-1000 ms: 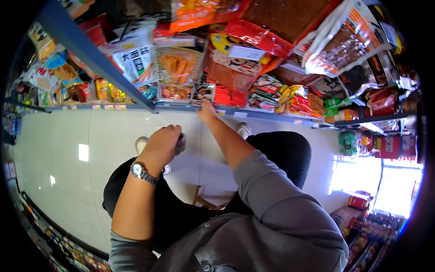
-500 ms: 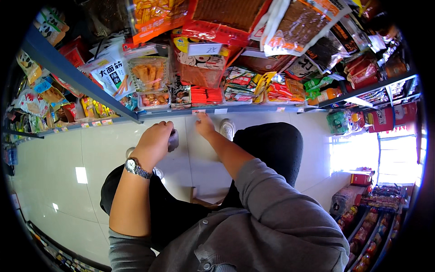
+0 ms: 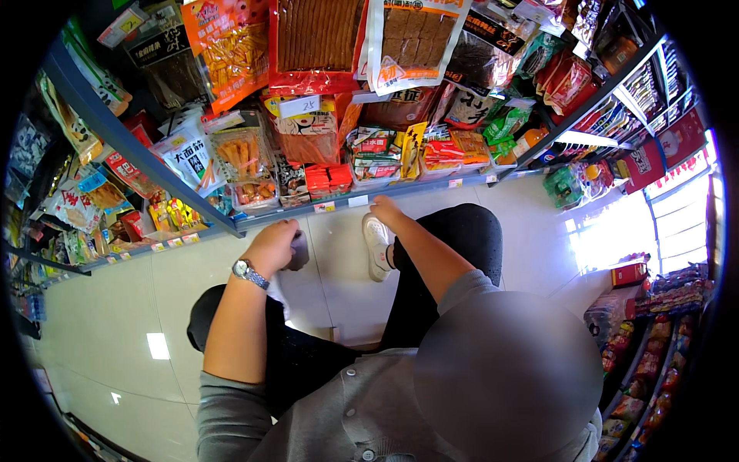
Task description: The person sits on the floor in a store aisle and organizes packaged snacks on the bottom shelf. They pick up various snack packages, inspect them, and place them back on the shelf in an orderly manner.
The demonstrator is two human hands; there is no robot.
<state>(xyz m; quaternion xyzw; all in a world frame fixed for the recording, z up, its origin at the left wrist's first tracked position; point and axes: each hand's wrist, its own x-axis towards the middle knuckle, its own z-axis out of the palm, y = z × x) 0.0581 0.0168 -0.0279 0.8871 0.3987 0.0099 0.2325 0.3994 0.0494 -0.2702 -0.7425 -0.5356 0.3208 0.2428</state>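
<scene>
My left hand (image 3: 272, 245), with a silver watch (image 3: 250, 273) on its wrist, is closed on a dark grey thing (image 3: 297, 251), perhaps a cloth, just in front of the shelf. My right hand (image 3: 387, 212) is at the shelf's front edge (image 3: 416, 191), right of a blank white label (image 3: 358, 201). Its fingers look curled, and whether they hold anything is hidden. Behind the edge lie red snack packets (image 3: 326, 180), a tub of mixed sachets (image 3: 377, 158) and a clear box of snacks (image 3: 254, 192). A blurred round patch hides part of my right sleeve.
A grey shelf upright (image 3: 146, 142) stands on the left, with more snack bags beyond it. Large bags of brown strips (image 3: 319, 35) hang above. My white shoe (image 3: 376, 248) is on the tiled floor (image 3: 115, 316). Another stocked rack (image 3: 647, 354) stands at lower right.
The view has shifted, bringing more of the upper bags and my white shoe into sight. My right hand has moved right along the shelf edge. My left hand still holds the grey thing.
</scene>
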